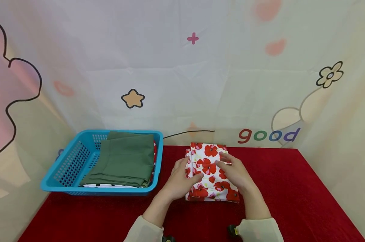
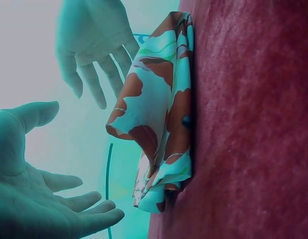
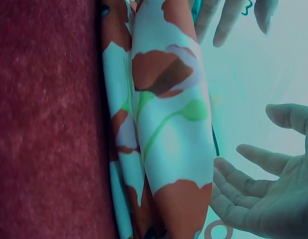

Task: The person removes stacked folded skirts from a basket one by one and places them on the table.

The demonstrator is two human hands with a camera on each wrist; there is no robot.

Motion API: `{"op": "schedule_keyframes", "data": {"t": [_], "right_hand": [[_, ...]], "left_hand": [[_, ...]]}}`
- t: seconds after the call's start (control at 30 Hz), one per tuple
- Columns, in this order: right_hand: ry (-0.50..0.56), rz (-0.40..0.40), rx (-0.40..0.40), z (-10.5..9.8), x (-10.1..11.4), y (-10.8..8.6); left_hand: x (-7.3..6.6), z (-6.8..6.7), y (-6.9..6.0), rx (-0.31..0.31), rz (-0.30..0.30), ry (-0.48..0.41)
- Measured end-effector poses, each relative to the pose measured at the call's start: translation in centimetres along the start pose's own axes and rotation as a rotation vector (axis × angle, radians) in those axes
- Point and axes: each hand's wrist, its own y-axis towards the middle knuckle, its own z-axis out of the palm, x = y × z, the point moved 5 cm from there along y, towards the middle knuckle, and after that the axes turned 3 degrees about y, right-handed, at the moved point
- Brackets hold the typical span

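A folded white cloth with red flowers (image 1: 211, 181) lies on the red table cover in the head view, stacked in several layers. At its left side is my left hand (image 1: 180, 181), fingers spread and thumb reaching over the near part of the cloth. My right hand (image 1: 235, 171) hovers by the right edge, its fingers loosely bent above the fabric. Both wrist views show the folded layers from the side, with the left hand (image 2: 49, 199) and the right hand (image 3: 268, 184) relaxed and gripping nothing. Whether any fingertip touches the cloth I cannot tell.
On the left stands a blue plastic basket (image 1: 46, 183) with perforated walls. Inside it lies a folded green garment (image 1: 126, 158) over white dotted and red patterned fabric. Red cloth (image 1: 291, 201) covers the table. Behind hangs a pale printed curtain (image 1: 176, 84).
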Motion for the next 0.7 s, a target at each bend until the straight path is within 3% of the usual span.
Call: {"op": "schedule_keyframes", "data": {"t": [0.4, 0.7], "right_hand": [[-0.012, -0.045, 0.011, 1.4, 1.3, -0.8], [0.101, -0.093, 0.027, 2.1, 2.6, -0.8]], "left_hand": [[0.1, -1.2, -0.3, -0.001, 0.021, -0.079], [-0.3, -2.9, -1.3, 0.032, -0.009, -0.146]]}}
